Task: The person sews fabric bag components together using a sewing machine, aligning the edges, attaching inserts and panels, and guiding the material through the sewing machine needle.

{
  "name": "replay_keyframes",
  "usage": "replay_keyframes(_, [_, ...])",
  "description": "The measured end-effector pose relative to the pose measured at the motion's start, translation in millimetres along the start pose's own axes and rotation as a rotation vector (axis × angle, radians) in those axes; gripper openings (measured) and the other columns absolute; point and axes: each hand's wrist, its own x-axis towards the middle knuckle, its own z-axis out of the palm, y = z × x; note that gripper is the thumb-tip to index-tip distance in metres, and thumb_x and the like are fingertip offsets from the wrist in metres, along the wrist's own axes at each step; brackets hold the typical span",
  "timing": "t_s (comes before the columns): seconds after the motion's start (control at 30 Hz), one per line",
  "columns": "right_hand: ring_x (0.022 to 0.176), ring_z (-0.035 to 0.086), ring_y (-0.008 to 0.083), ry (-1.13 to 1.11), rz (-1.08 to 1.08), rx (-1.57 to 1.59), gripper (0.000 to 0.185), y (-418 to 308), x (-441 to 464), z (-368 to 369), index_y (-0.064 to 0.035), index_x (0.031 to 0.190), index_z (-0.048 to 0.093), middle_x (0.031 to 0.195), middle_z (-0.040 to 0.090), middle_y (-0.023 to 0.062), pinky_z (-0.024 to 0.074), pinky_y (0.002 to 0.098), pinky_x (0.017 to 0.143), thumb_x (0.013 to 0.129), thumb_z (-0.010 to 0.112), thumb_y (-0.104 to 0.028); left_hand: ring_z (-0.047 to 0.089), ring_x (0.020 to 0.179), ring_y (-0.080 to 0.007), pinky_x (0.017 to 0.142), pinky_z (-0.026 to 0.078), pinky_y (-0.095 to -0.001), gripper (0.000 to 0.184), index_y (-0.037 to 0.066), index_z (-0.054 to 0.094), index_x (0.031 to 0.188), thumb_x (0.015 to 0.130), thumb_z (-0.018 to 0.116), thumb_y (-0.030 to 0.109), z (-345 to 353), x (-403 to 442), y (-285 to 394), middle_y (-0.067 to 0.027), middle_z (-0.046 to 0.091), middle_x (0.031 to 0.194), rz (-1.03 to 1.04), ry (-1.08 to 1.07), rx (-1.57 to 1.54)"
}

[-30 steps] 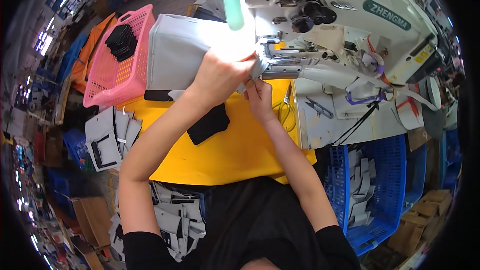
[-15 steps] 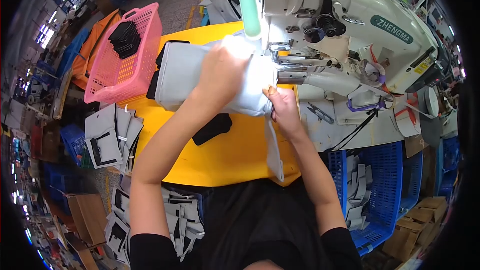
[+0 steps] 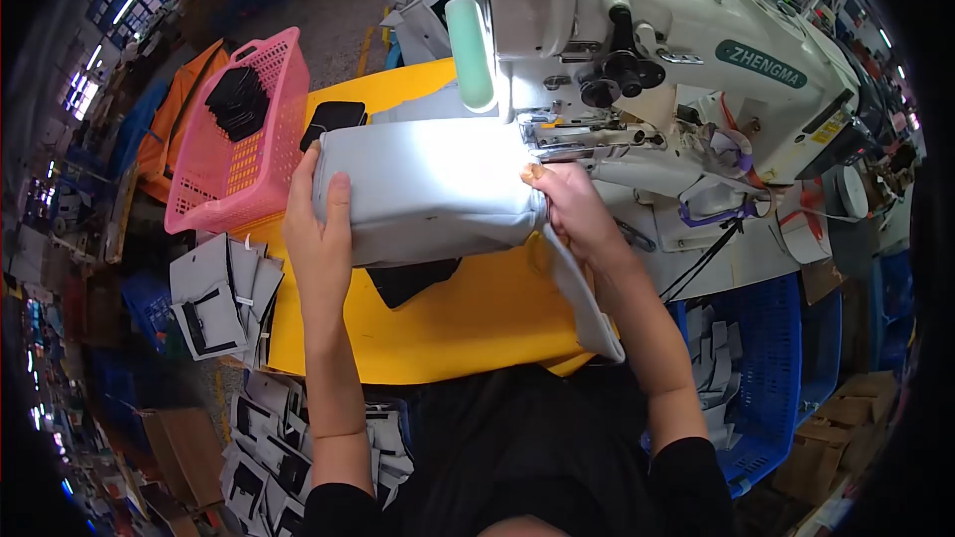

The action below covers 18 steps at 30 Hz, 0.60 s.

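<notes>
A light grey box-shaped fabric bag (image 3: pixel 428 179) lies sideways between my hands, its right end at the needle area of the sewing machine (image 3: pixel 567 134). My left hand (image 3: pixel 323 214) grips its left end, thumb on the near top edge and fingers round the end. At the right end my right hand (image 3: pixel 572 204) pinches the bag's near corner. From that corner a grey strap (image 3: pixel 582 308) hangs toward my lap. Under the bag, a black fabric piece (image 3: pixel 408 283) rests on the yellow surface (image 3: pixel 468 333).
A pink basket (image 3: pixel 284 89) with black pieces stands at the left, grey panels (image 3: pixel 214 288) nearer me. A green lamp (image 3: pixel 471 55) hangs above the bag. The blue crate (image 3: pixel 766 368) at the right holds grey pieces. Snips (image 3: pixel 635 236) lie beside the machine.
My left hand has moved from the top of the bag near the needle to its left end. The bag has turned and shifted slightly nearer me. My right hand keeps its corner.
</notes>
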Motion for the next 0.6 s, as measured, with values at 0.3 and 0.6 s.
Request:
replay_keyframes(0.3, [0.051,0.046,0.0041,0.326,-0.268,-0.757,0.021,-40.6,-76.9,-43.6,-0.0049,0.078,0.058,0.059,0.049,-0.0033,0.0369,0.0189,0.047,0.096,0.055,-0.016,0.054,0.118,-0.026,0.1,0.04,-0.0351,0.037,-0.003,0.051,0.13,0.099,0.051,0.017,5.7,-28.8,-24.6,-0.0164,0.057,0.129,0.041,0.237,-0.223])
replay_keyframes(0.6, [0.087,0.064,0.0146,1.446,-0.895,-1.7,0.033,-288.0,-155.0,-282.9,-0.0064,0.104,0.067,0.091,0.068,0.006,0.0484,0.0311,0.072,0.098,0.055,-0.036,0.063,0.08,-0.0143,0.074,0.05,-0.0255,0.021,-0.001,0.057,0.114,0.094,0.05,0.001,23.5,-181.2,-85.5,-0.0088,0.065,0.097,-0.426,0.005,-0.316])
